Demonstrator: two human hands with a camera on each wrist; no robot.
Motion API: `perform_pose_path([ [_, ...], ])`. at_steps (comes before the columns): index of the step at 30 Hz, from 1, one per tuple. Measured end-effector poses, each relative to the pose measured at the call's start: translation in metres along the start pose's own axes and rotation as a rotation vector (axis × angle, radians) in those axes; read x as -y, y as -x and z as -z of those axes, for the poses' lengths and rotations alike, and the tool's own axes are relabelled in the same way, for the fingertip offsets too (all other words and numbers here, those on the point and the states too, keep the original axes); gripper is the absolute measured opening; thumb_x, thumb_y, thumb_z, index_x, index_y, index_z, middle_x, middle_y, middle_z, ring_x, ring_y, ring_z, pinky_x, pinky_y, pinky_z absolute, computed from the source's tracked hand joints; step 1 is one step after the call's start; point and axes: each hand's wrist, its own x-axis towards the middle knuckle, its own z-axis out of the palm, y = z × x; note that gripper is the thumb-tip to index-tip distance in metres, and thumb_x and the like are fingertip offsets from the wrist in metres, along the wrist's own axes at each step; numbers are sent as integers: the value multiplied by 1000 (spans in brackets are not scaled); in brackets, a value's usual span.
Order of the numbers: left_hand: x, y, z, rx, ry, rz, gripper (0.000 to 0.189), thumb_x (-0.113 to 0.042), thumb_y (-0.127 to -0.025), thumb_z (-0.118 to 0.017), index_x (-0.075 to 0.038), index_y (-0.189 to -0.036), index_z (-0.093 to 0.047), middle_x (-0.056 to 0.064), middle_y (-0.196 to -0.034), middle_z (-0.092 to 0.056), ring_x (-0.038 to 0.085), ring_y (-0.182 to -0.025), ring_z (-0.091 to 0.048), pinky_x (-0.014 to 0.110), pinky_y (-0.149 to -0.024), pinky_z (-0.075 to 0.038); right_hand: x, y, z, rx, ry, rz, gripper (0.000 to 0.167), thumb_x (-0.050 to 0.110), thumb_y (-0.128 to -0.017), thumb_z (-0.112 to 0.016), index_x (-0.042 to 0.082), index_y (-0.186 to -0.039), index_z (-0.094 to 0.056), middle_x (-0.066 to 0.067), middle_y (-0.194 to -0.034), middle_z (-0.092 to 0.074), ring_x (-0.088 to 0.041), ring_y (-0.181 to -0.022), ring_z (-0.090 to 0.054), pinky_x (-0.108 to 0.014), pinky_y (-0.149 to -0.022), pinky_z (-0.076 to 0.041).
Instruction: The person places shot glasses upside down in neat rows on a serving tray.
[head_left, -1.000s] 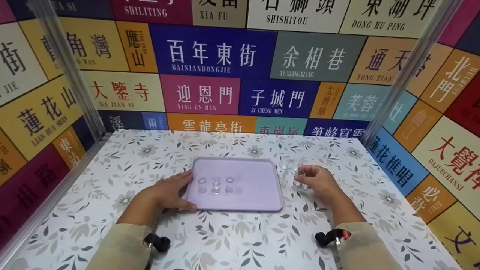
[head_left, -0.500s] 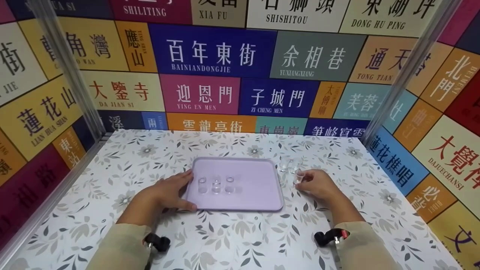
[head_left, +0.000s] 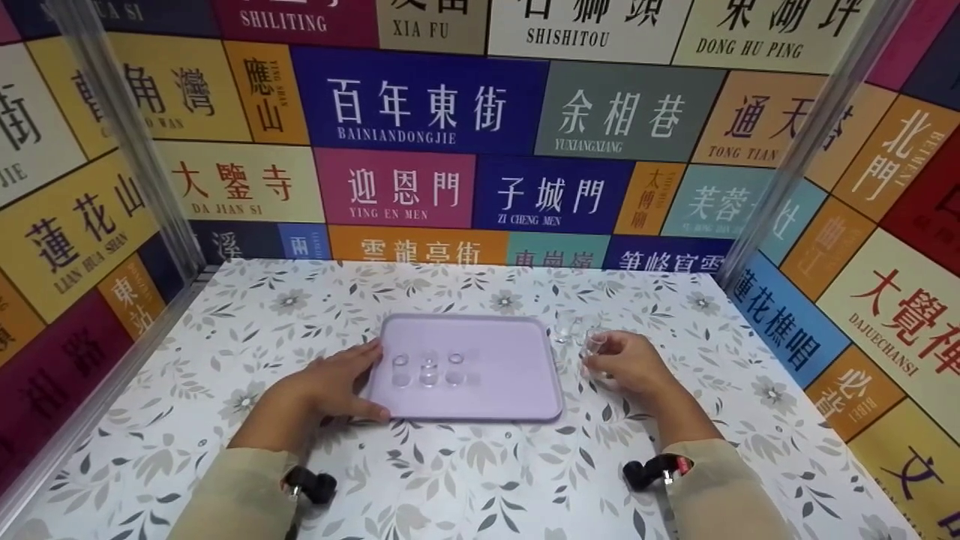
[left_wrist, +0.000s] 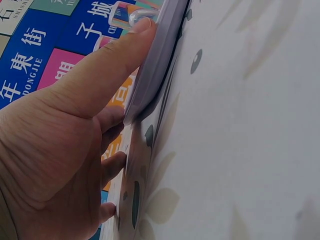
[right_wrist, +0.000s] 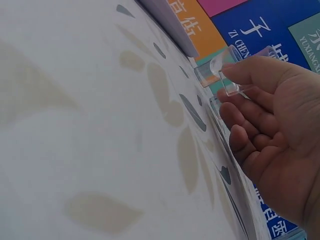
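A lilac tray [head_left: 517, 375] lies mid-table with 3 small clear cups [head_left: 454, 371] standing in a row on its left half. My left hand [head_left: 330, 382] rests along the tray's left side, fingers spread, with the thumb on the near left corner; in the left wrist view the thumb [left_wrist: 110, 70] lies over the tray rim. To the right of the tray, my right hand [head_left: 630, 364] pinches a small clear cup [right_wrist: 231, 86] between thumb and fingers. That cup looks slightly tilted, and its contact with the table cannot be made out.
More clear cups [head_left: 564, 330] stand just beyond the right hand, near the tray's right edge; they are hard to tell apart. The table [head_left: 465, 480] has a leaf-patterned cover. Sign-printed walls [head_left: 420, 97] enclose its back and sides.
My right hand has shifted its fingers lower on the cup and moved it slightly up and to the left. The left hand and tray stay put; the head view has turned a little.
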Motion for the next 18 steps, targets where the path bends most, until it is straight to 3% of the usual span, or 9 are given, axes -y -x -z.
perform_pose_path([
  [6, -1, -2, 0, 4, 23, 9, 131, -76, -72, -85, -26, -173, -17, 0, -183, -11, 40, -169, -10, 72, -133, 2, 11, 2, -2, 7, -124, -59, 47, 30, -92, -85, 15, -133, -71, -5, -125, -70, -21, -109, -67, -35, -91, -62],
  [9, -1, -2, 0, 4, 19, 3, 131, -75, -73, -85, -26, -173, -17, 0, -183, -11, 40, -169, -10, 72, -133, 2, 18, 3, -3, -9, -184, -31, 50, 29, -91, -87, 12, -136, -71, -4, -125, -70, -17, -109, -66, -33, -91, -62],
  [15, 2, -3, -1, -3, -15, -19, 130, -77, -74, -84, -24, -173, -18, -1, -183, -12, 40, -169, -12, 74, -133, -2, 28, 4, -5, -42, -203, 112, 53, 27, -95, -84, 5, -141, -69, -7, -131, -73, -5, -112, -66, -16, -92, -59],
  [18, 4, -3, -2, -3, -15, -14, 130, -77, -74, -83, -24, -174, -18, 1, -183, -12, 42, -169, -12, 75, -132, -2, 35, 4, -7, -44, -219, 147, 51, 26, -97, -82, 4, -141, -69, -8, -132, -74, -5, -110, -68, -17, -91, -60],
])
